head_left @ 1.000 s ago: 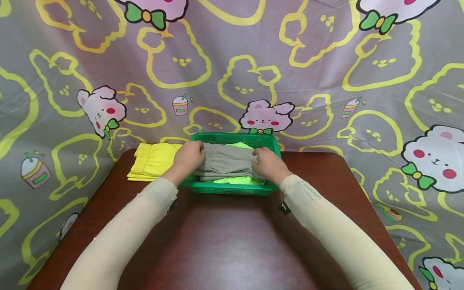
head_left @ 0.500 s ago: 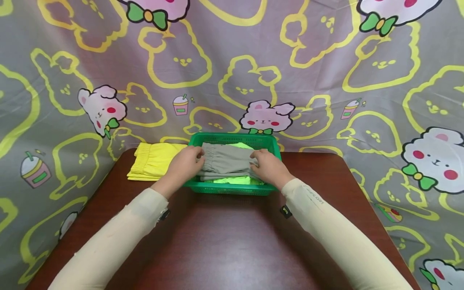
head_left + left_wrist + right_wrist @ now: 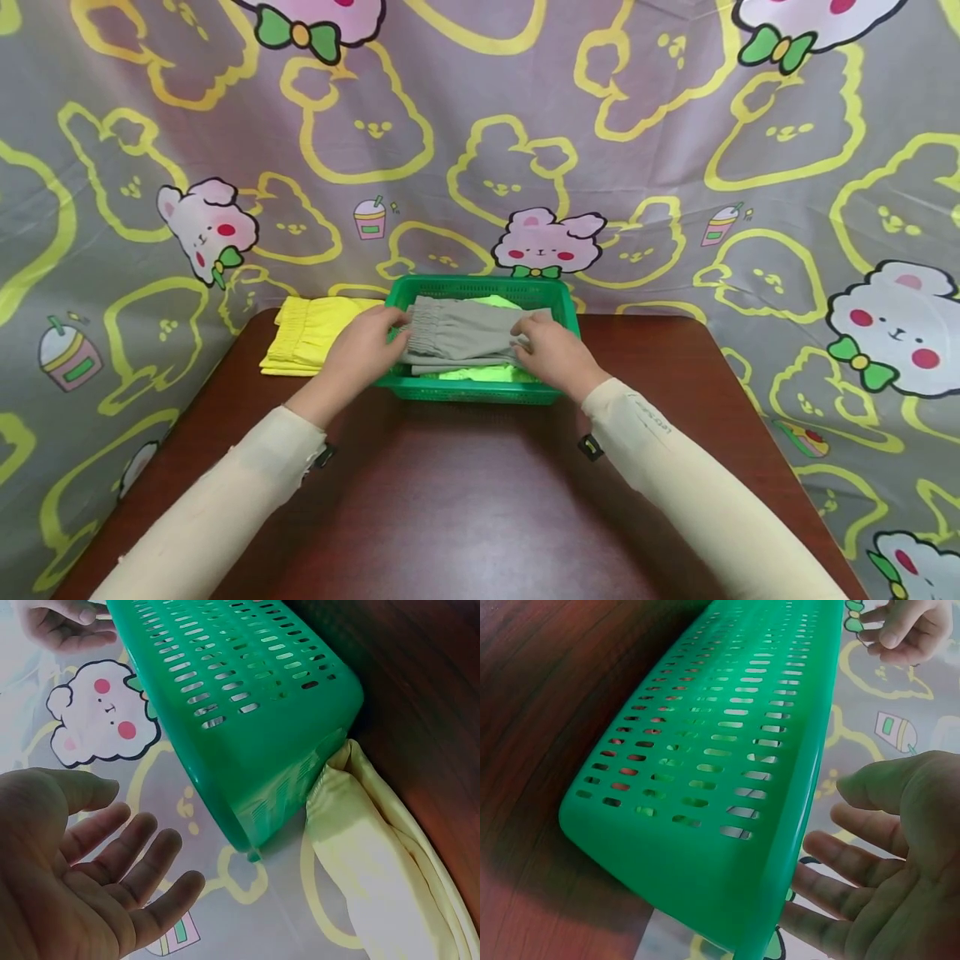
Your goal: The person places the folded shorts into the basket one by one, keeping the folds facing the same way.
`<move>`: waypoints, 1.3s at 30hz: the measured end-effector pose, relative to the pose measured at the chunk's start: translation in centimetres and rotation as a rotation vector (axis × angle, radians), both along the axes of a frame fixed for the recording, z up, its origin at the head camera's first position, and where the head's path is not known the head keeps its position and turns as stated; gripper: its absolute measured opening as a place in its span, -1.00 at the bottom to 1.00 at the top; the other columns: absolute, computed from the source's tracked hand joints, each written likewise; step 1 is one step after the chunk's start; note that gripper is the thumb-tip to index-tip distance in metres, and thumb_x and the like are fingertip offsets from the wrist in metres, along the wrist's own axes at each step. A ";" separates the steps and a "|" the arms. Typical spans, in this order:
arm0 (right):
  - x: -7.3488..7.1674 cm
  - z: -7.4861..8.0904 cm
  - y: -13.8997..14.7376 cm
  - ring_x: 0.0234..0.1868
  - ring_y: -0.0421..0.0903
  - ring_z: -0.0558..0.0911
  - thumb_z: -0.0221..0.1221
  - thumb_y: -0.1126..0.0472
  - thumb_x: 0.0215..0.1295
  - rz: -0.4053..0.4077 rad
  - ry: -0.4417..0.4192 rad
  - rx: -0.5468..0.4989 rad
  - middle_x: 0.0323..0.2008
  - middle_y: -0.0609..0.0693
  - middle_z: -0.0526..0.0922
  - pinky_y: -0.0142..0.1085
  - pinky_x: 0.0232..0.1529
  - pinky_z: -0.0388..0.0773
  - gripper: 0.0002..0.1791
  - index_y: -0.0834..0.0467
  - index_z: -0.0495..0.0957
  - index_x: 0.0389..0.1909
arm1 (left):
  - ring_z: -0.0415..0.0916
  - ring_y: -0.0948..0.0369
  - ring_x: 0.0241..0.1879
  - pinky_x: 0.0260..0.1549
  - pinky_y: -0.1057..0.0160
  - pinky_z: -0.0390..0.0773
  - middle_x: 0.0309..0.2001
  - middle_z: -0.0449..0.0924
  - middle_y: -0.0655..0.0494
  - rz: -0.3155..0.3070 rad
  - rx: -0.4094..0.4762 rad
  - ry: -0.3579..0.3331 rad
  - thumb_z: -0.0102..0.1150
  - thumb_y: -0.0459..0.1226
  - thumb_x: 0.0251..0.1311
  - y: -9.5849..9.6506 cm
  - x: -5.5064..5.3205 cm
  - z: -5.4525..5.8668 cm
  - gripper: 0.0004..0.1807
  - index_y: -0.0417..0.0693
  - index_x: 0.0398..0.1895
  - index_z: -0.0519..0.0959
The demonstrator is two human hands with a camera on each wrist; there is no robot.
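A folded grey garment with an elastic waistband [image 3: 468, 329] lies on bright green cloth [image 3: 487, 373] inside a green plastic basket [image 3: 480, 393]. My left hand [image 3: 363, 350] is by the basket's left end, between it and the folded yellow garment [image 3: 303, 333]; its fingers are relaxed and hold nothing. Over the basket's right end, my right hand [image 3: 558, 354] has its fingers loosely bent near the grey garment's right end; whether the fingertips touch the cloth is hard to tell. In the right wrist view that hand [image 3: 877, 862] holds nothing. Slotted basket walls hide the contents in both wrist views.
The yellow garment lies flat on the brown wooden table [image 3: 465, 492], left of the basket. A grey curtain [image 3: 645, 108] with yellow cartoon outlines hangs right behind the table and along both sides.
My left hand has drawn away from the grey garment's waistband, leftward and toward me. The right hand has shifted slightly left. The grey garment stays in the basket.
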State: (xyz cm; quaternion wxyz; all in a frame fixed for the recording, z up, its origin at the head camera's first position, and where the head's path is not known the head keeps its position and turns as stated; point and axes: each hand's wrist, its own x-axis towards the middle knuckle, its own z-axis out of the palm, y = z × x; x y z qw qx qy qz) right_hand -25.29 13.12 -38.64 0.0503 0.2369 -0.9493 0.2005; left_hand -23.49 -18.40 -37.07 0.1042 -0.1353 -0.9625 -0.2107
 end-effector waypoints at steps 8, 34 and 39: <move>0.8 -0.1 -0.2 0.09 -0.02 0.63 0.24 0.10 0.43 0.015 0.047 0.009 0.06 0.04 0.66 -0.05 0.09 0.64 -0.68 0.15 0.64 0.10 | 0.57 -0.02 0.02 0.04 -0.10 0.59 0.03 0.65 -0.06 0.012 0.000 0.043 0.17 -0.16 0.41 -1.0 1.2 0.2 -0.67 -0.15 0.10 0.65; 3.3 -0.4 -2.0 0.05 -0.05 0.66 0.26 0.01 0.43 0.086 0.154 0.024 0.03 0.01 0.68 -0.11 0.06 0.65 -0.63 0.13 0.64 0.11 | 0.58 -0.09 0.03 0.02 -0.16 0.58 0.00 0.65 -0.14 0.107 0.005 0.111 0.22 -0.20 0.38 -5.2 2.9 -1.6 -0.70 -0.18 0.06 0.63; 3.8 -0.3 -2.6 0.06 -0.05 0.65 0.27 0.02 0.42 0.106 0.162 0.011 0.04 0.00 0.68 -0.13 0.10 0.63 -0.63 0.12 0.63 0.12 | 0.57 -0.12 0.03 0.02 -0.18 0.58 -0.01 0.65 -0.15 0.130 -0.011 0.111 0.21 -0.21 0.38 -6.1 3.0 -1.9 -0.70 -0.20 0.07 0.63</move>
